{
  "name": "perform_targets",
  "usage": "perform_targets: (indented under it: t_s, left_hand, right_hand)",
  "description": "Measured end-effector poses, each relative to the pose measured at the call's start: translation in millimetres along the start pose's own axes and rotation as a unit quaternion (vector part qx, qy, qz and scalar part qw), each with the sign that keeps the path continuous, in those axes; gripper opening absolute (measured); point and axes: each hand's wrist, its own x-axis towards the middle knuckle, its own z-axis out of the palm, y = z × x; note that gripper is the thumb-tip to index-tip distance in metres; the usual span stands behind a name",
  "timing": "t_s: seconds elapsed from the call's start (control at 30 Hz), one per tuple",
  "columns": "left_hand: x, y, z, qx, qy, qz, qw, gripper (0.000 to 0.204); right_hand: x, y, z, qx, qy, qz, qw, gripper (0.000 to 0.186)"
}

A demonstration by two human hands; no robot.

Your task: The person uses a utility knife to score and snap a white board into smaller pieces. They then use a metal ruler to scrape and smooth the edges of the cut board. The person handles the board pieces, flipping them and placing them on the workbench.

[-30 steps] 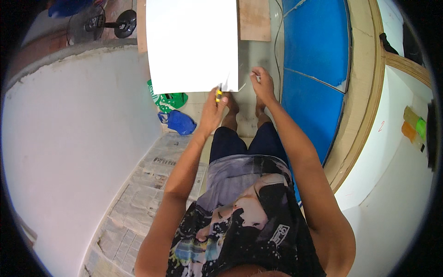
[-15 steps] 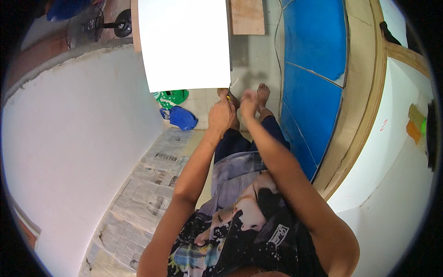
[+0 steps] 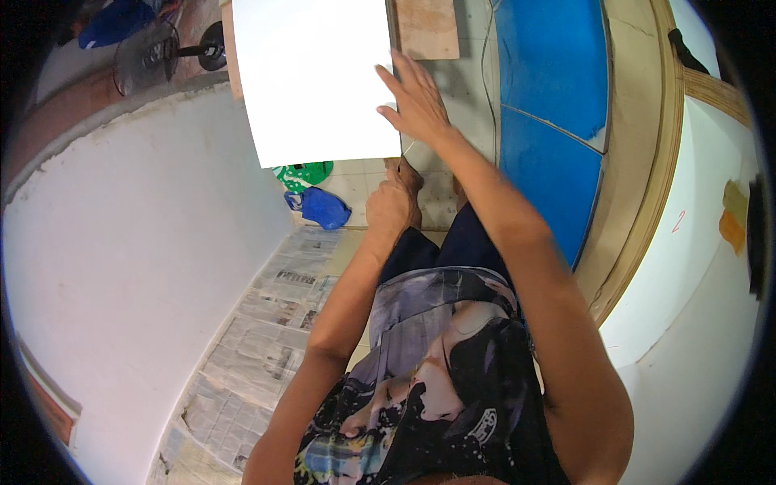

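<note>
A large white sheet (image 3: 315, 81) lies over a plywood board (image 3: 424, 28) ahead of me. My right hand (image 3: 416, 105) is open, fingers spread at the sheet's right edge, thumb over the white surface. My left hand (image 3: 388, 202) is closed just below the sheet's lower right corner. It held a yellow-and-black cutter earlier; now the tool is mostly hidden by the hand, with a thin dark tip at the corner. My bare feet are on the tiled floor behind my hands.
A blue panel (image 3: 550, 65) with cracked seams runs along the right beside a wooden ledge (image 3: 630, 162). A low white wall (image 3: 121, 242) is on the left, with newspapers (image 3: 234, 347) beside it. A green cloth (image 3: 307, 176), blue cloth (image 3: 327, 210) and black fan (image 3: 212, 47) are also visible.
My right hand has moved up and forward onto the sheet's edge with fingers spreading. My left hand moved down, turning the cutter out of view. The sheet appears shifted left in view.
</note>
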Motion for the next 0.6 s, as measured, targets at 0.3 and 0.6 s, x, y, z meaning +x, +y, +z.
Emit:
perform_targets:
  t_s: [0.3, 0.6]
  left_hand:
    - [6.9, -1.0, 10.3, -0.013, -0.039, -0.055, 0.998, 0.026]
    - [11.9, 0.9, 11.2, -0.010, -0.052, -0.068, 0.996, 0.022]
  right_hand:
    - [65.5, -12.5, 11.4, -0.289, -0.274, -0.050, 0.916, 0.107]
    - [68.5, -15.2, 5.1, -0.283, -0.290, -0.051, 0.913, 0.106]
